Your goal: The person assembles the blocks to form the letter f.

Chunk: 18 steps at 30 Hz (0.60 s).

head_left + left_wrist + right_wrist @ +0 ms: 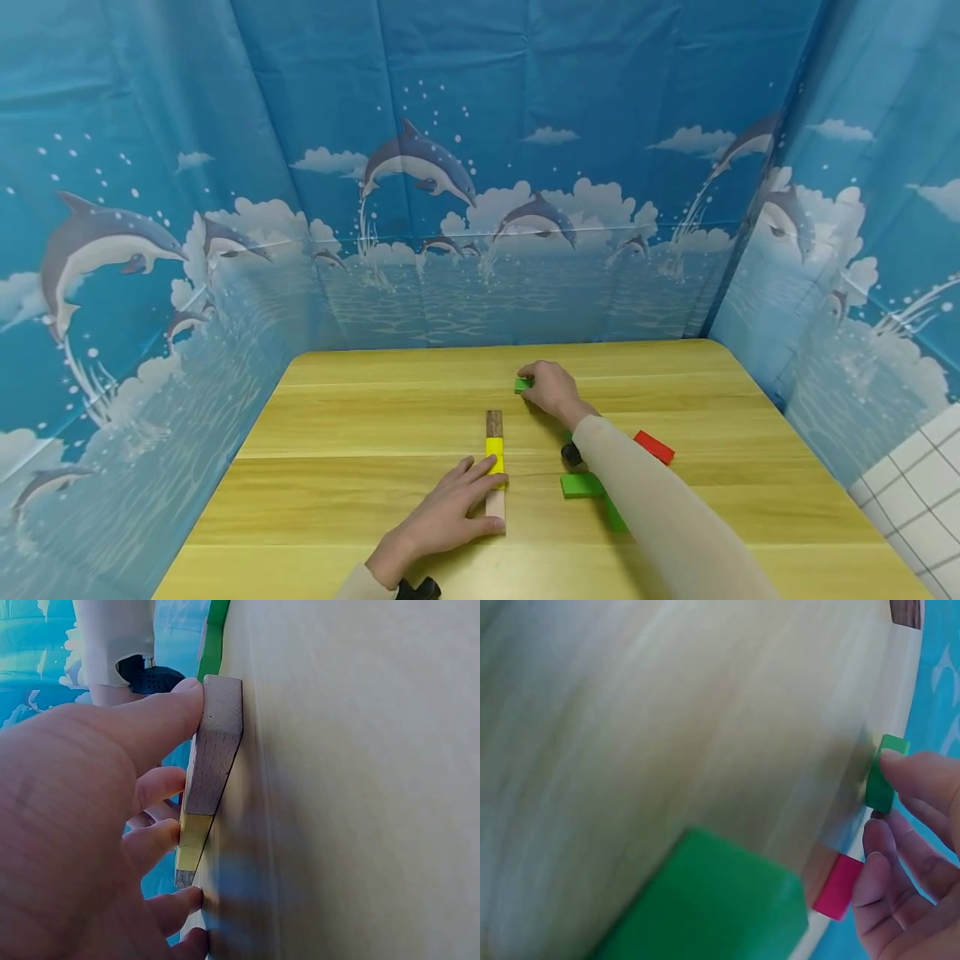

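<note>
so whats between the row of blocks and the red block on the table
In the head view, the right forearm crosses that stretch over green blocks.

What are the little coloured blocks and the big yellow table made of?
The row of flat blocks under the left hand looks like wood: the bare end block shows grain, and the others look painted. The small green block pinched by the right hand is matte, probably painted wood too. The table shows wood-grain planks, possibly laminate.
</note>
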Tool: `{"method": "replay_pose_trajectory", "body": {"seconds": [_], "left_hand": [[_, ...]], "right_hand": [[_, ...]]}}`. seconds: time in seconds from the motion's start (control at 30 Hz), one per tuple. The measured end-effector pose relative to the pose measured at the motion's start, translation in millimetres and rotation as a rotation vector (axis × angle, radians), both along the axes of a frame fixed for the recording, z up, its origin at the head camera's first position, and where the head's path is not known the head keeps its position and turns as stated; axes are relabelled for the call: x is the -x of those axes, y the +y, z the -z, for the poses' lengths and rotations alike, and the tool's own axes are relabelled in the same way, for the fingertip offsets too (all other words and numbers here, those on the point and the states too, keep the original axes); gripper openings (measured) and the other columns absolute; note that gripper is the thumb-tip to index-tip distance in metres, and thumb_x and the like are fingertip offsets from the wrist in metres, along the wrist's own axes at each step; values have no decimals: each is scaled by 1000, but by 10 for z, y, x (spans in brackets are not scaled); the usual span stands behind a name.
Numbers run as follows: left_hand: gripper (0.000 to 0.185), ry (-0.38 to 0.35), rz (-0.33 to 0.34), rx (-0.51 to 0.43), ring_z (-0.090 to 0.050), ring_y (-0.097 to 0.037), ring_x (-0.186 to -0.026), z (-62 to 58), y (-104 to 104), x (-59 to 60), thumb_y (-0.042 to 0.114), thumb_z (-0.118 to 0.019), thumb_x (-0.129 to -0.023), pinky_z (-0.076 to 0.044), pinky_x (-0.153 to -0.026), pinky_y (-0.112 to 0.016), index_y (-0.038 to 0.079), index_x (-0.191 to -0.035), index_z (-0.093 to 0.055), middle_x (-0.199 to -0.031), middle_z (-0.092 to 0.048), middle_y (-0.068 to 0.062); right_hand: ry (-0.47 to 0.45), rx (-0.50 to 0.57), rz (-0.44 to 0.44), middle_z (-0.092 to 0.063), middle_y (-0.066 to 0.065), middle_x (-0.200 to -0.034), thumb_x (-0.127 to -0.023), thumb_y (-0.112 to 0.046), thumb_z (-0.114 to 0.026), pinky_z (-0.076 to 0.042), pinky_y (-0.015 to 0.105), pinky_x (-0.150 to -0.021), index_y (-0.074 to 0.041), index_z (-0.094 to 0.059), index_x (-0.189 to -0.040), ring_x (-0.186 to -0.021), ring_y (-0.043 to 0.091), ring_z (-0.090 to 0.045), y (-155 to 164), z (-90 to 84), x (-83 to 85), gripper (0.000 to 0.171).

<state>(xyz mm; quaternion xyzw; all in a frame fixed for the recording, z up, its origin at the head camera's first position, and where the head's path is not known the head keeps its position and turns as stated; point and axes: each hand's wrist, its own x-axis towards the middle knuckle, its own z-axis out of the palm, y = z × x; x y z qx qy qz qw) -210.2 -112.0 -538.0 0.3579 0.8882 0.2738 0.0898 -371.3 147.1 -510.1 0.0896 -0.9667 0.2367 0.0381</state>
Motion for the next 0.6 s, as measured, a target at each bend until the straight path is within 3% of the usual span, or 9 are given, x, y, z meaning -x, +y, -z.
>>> {"method": "replay_pose_trajectory", "body": {"seconds": [0.3, 0.6], "left_hand": [[65, -2, 6, -12, -17, -41, -150, -9, 6, -5, 57, -58, -96, -25, -112, -66, 29, -153, -44, -166, -23, -1], [67, 10, 8, -20, -15, -42, -150, 21, 0, 20, 58, -58, -97, -25, -112, -67, 28, -154, -43, -166, -21, 0]], "right_hand": [[7, 17, -39, -66, 8, -122, -92, -15, -76, -54, 47, -87, -13, -69, -131, -109, 29, -62, 79, -120, -99, 40], [-9, 101, -82, -67, 10, -121, -92, -13, -75, -54, 47, -84, -13, -69, -130, -106, 28, -63, 204, -261, -211, 39]]}}
